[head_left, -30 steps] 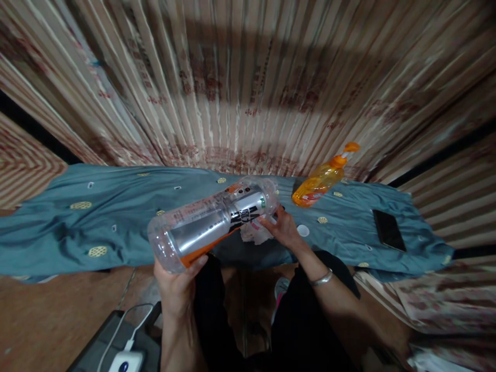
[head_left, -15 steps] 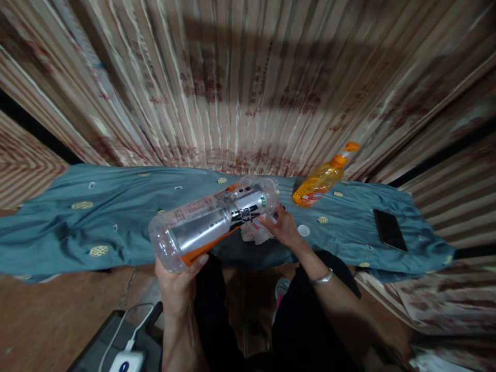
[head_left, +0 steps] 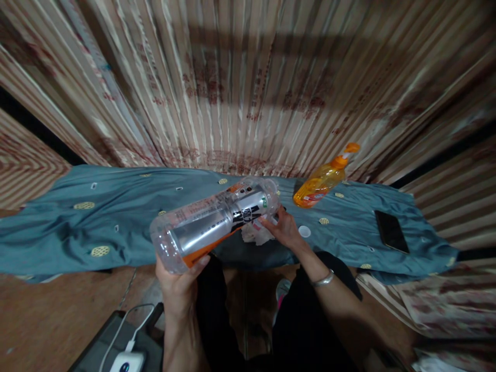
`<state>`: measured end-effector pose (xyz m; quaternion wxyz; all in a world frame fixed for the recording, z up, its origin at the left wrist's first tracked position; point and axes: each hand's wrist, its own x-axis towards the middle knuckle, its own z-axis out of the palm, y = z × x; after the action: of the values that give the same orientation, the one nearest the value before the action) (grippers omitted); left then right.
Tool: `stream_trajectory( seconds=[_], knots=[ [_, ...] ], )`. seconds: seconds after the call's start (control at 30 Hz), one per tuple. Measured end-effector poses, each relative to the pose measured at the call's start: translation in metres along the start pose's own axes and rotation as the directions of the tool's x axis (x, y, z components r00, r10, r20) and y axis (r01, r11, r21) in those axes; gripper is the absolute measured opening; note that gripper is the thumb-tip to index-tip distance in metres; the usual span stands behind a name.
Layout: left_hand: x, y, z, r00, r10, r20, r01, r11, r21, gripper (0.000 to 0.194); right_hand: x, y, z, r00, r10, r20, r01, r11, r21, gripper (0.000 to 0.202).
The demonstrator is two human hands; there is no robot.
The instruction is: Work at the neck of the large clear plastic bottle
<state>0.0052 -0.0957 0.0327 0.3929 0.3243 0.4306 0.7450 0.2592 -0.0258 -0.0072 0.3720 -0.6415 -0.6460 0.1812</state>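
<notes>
A large clear plastic bottle (head_left: 209,222) with a silver and orange label lies tilted across both my hands, above the cloth-covered surface. My left hand (head_left: 178,276) grips its lower left end from beneath, thumb along the orange part. At the other end, my right hand (head_left: 284,227) closes round the bottle near its right end. Below that end, partly hidden by the bottle, lies crumpled pale tissue or plastic (head_left: 258,235). A small round white cap or lid (head_left: 304,231) rests just right of my right hand.
An orange pump bottle (head_left: 321,181) of yellow liquid stands at the back right of the teal patterned cloth (head_left: 127,222). A dark phone-like slab (head_left: 390,231) lies farther right. Pleated curtains (head_left: 240,103) hang behind. A white device (head_left: 127,361) with a cable sits at lower left.
</notes>
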Motion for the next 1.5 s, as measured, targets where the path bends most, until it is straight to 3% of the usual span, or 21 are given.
stream_trajectory(
  seconds=[0.83, 1.5],
  knots=[
    [-0.0001, 0.0017, 0.003, 1.0, 0.006, -0.003, -0.006, 1.0, 0.013, 0.076, 0.0002, -0.0013, -0.0014, 0.999, 0.04, 0.024, -0.04, 0.999, 0.001, 0.045],
    [-0.0002, 0.0021, 0.0036, 1.0, 0.017, -0.011, -0.017, 0.999, 0.033, 0.079, 0.0008, -0.0017, -0.0021, 0.999, 0.025, 0.034, -0.024, 0.999, -0.023, 0.051]
  ],
)
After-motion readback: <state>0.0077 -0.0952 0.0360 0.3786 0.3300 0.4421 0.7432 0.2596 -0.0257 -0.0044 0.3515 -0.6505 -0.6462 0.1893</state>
